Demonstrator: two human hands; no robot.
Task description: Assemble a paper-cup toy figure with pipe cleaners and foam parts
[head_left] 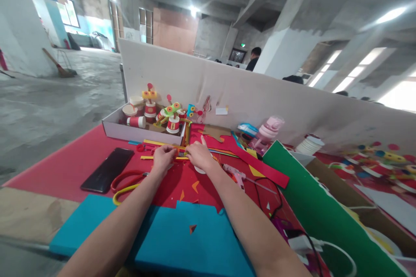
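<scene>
Both my hands rest on the red table cover near its far middle. My left hand (163,156) has its fingers curled down onto a thin yellow paper strip (147,157) that lies across the cover. My right hand (199,154) presses on the same strip's right part, index finger raised and pointing away. A white round piece (199,169) peeks out beneath the right wrist. Red paper cut-outs (234,145) lie just beyond the hands.
A white box (143,131) of decorated paper cups stands behind the hands. Scissors (127,183) and a black phone (108,169) lie left, a glue gun (234,175) right. Blue foam sheets (182,233) lie near me, a green board (318,207) leans right. A white partition (260,95) closes the back.
</scene>
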